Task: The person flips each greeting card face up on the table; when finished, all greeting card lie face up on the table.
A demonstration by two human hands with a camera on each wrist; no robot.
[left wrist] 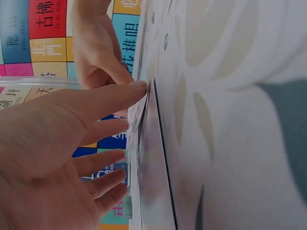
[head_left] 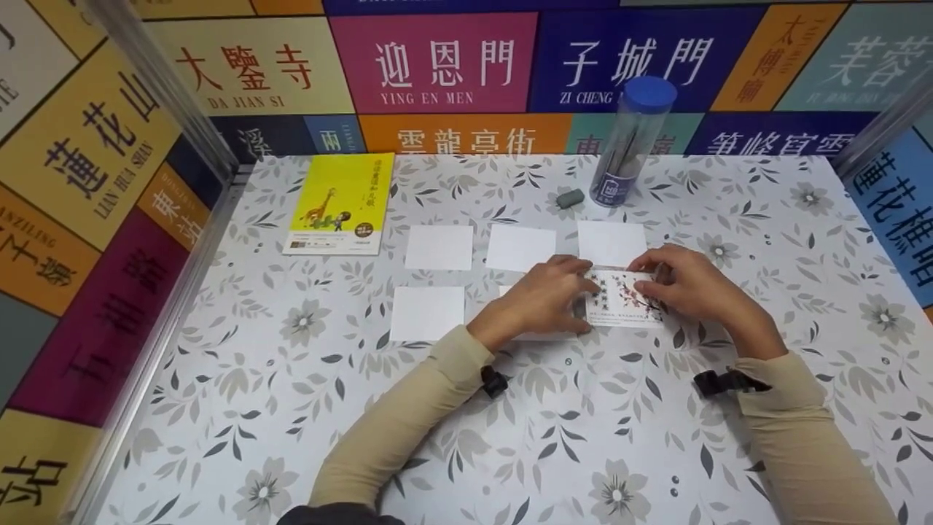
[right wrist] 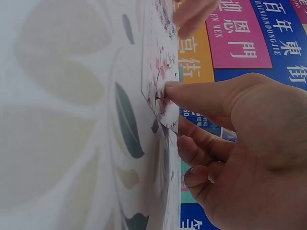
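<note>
A card printed with blossom branches [head_left: 624,310] lies at the right end of the lower row of white cards. My right hand [head_left: 681,281] pinches its right side, the thumb pressed on the printed face and the other fingers curled at the edge, as the right wrist view shows. At the card's left side is my left hand [head_left: 550,295], its fingers spread and fairly straight. In the left wrist view the left thumb [left wrist: 115,96] reaches to the card's near edge. A white card [head_left: 543,336] is mostly hidden under the left hand.
Several blank white cards [head_left: 439,248] lie in rows on the flowered tabletop [head_left: 466,452]. A yellow booklet [head_left: 342,204] lies at the back left. Toward the back right stand a clear tube with a blue lid [head_left: 633,138] and a small dark green eraser-like piece [head_left: 570,198].
</note>
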